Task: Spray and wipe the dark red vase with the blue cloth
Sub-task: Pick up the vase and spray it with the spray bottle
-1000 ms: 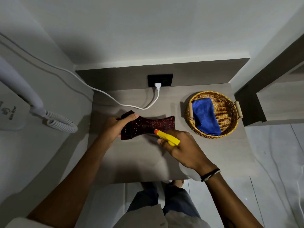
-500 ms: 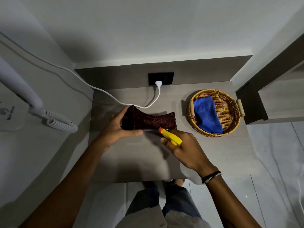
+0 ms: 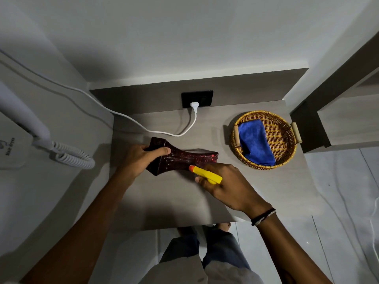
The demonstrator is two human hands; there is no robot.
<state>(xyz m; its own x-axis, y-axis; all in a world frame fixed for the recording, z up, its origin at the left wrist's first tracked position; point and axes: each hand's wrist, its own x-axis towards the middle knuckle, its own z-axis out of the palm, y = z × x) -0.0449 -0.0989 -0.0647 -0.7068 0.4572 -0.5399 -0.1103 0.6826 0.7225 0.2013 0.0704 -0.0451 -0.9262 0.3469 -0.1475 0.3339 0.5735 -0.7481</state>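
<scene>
The dark red vase (image 3: 184, 157) is held on its side over the grey tabletop (image 3: 174, 197); whether it touches the surface cannot be told. One flared end is gripped by the left hand (image 3: 143, 158), thumb on top, fingers wrapped under. The other flared end points away from that grip, toward the wicker basket (image 3: 285, 138).

The yellow spray bottle (image 3: 207, 174) is gripped by the right hand (image 3: 227, 185), fingers closed around it, its orange nozzle aimed at the vase's near side, just beside the narrow waist. Small pale specks are seen on the vase surface next to the nozzle.

The blue cloth (image 3: 255, 141) is left folded in the basket, well apart from both grips, beyond the right hand.

A white cable (image 3: 143, 128) is run from a black wall socket (image 3: 197, 98) behind the vase. A wall hair dryer (image 3: 24, 119) is mounted out past the left hand.
</scene>
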